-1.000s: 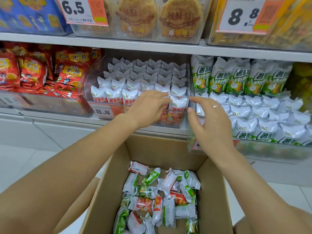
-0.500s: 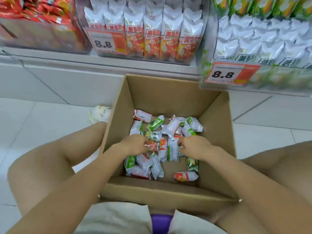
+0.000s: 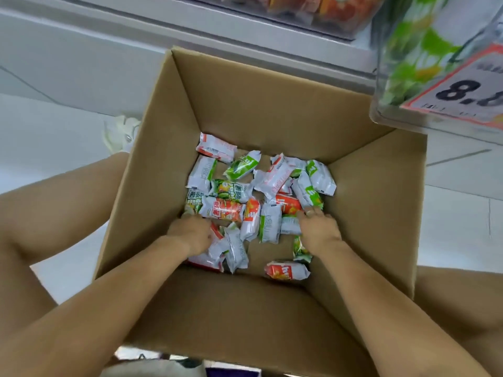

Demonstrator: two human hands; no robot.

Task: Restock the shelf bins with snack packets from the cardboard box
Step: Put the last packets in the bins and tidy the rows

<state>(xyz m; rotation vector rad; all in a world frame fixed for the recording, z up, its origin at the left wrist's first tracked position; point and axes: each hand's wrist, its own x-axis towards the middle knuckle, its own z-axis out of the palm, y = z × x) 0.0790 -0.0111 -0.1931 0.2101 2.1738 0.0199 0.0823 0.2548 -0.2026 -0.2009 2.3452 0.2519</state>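
A: Both of a person's arms reach down into an open cardboard box on the pale tiled floor, below a shop shelf.

B: And the snack packets?

A: Loose on the box bottom, a jumble of silver wrappers printed in red-orange or green, some overlapping, one red-orange packet lying apart near the front wall.

B: What is the left hand doing?

A: It sits on the left of the heap, fingers curled down among the packets; whether it grips one, I cannot tell.

B: The right hand?

A: Down on the right of the heap, a ring on one finger, fingertips touching packets. Its hold is hidden too.

B: The bins?

A: A clear shelf bin with green packets and an orange price tag juts out above the box's far right corner; another bin with red-orange packets sits at the top edge.
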